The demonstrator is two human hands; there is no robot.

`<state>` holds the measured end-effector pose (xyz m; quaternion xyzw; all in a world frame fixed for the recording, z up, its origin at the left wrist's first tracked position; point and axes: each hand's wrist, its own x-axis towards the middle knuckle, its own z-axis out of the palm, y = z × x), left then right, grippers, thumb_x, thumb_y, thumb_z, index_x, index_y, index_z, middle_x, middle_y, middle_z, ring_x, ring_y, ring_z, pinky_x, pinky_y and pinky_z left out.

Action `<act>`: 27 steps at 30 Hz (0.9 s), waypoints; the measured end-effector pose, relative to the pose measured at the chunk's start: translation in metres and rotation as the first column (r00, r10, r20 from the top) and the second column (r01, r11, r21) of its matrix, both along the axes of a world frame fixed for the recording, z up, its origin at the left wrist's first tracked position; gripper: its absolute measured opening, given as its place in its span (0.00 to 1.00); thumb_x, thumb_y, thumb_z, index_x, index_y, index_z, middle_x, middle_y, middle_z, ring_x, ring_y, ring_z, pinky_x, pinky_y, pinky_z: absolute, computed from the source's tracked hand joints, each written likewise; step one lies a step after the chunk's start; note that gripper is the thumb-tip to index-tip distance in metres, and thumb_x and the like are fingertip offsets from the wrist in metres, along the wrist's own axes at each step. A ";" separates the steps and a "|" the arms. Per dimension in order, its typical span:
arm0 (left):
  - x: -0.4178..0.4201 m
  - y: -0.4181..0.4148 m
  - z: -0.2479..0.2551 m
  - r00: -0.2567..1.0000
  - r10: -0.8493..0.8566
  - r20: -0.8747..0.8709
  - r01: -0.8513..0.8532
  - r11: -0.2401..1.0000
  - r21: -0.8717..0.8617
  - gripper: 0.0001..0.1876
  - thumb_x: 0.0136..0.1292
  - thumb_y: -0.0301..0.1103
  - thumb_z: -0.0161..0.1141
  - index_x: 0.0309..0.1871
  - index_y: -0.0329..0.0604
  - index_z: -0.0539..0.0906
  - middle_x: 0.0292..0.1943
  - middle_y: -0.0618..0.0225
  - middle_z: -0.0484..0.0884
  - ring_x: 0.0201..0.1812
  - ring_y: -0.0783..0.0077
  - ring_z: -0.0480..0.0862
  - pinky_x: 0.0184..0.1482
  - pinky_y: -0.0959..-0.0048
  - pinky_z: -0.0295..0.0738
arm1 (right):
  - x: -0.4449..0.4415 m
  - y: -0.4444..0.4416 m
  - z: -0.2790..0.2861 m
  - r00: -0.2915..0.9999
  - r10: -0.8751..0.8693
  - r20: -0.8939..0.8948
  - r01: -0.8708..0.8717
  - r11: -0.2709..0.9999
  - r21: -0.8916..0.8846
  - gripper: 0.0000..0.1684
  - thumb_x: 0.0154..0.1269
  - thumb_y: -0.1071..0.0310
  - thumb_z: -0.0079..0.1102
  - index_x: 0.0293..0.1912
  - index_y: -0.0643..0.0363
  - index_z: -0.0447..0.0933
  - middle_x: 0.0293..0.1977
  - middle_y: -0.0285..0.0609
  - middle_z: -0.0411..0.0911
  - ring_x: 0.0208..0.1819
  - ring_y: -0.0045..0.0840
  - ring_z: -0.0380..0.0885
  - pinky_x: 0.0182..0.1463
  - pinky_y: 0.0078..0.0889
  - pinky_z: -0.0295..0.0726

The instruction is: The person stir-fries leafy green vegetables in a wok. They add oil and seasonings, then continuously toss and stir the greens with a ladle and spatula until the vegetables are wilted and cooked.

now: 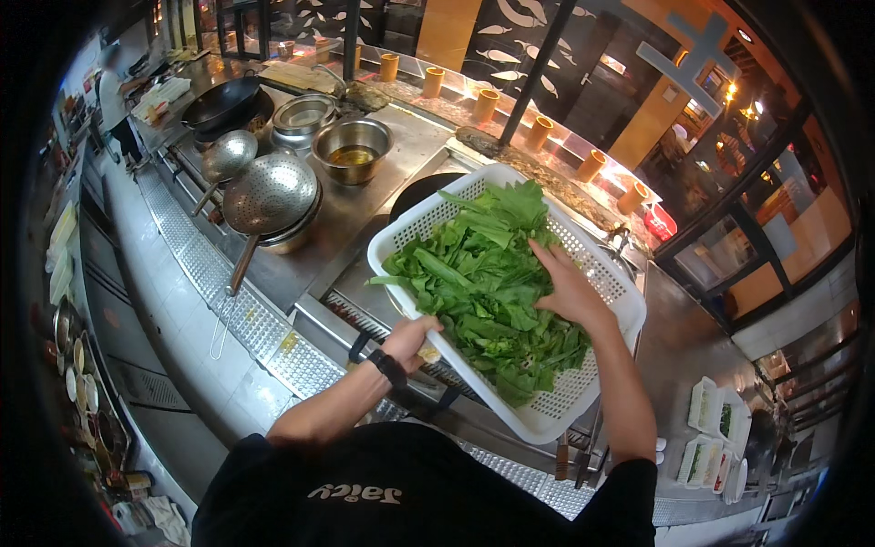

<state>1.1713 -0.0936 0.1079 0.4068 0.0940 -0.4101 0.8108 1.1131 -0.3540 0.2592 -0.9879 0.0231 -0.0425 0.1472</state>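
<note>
A white perforated plastic basket [618,287] is held tilted in front of me over the stove. Cut leafy greens [472,273] fill much of it. My left hand [408,343] grips the basket's near rim, with a dark band on that wrist. Inside the basket, my right hand [573,284] rests against the greens with its fingers spread; some fingertips sink among the leaves. Behind the basket's far left corner shows part of a dark wok [420,195], mostly hidden.
To the left stand a perforated metal strainer [270,195], a metal pot of yellowish liquid [352,152] and a black wok [222,104]. Cylindrical cups [486,104] line the back ledge. White containers of chopped ingredients [718,417] sit right. A person [116,102] stands far left.
</note>
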 end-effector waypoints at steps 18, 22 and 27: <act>0.075 -0.117 -0.038 0.791 -0.509 -0.339 0.216 0.751 -0.625 0.06 0.63 0.29 0.56 0.31 0.43 0.72 0.25 0.65 0.78 0.26 0.65 0.82 0.36 0.65 0.82 | -0.073 -0.155 0.091 0.482 -0.872 0.091 0.159 0.189 0.969 0.21 0.55 0.74 0.55 0.51 0.67 0.72 0.42 0.48 0.76 0.44 0.34 0.78 0.48 0.33 0.79; 0.067 -0.151 -0.034 0.806 -0.373 -0.459 0.031 0.802 -0.597 0.14 0.71 0.46 0.52 0.38 0.44 0.73 0.31 0.63 0.80 0.34 0.64 0.83 0.40 0.62 0.81 | 0.015 -0.114 0.147 0.453 -0.850 0.268 0.308 0.432 0.848 0.20 0.51 0.76 0.53 0.47 0.68 0.74 0.40 0.48 0.78 0.38 0.30 0.80 0.39 0.31 0.82; 0.029 -0.142 -0.013 0.790 -0.350 -0.503 0.011 0.829 -0.559 0.24 0.75 0.54 0.40 0.53 0.42 0.70 0.45 0.59 0.79 0.48 0.58 0.81 0.55 0.54 0.75 | 0.110 -0.082 0.154 0.501 -0.791 0.351 0.458 0.586 0.668 0.19 0.53 0.76 0.54 0.47 0.67 0.78 0.37 0.38 0.80 0.36 0.21 0.77 0.43 0.23 0.74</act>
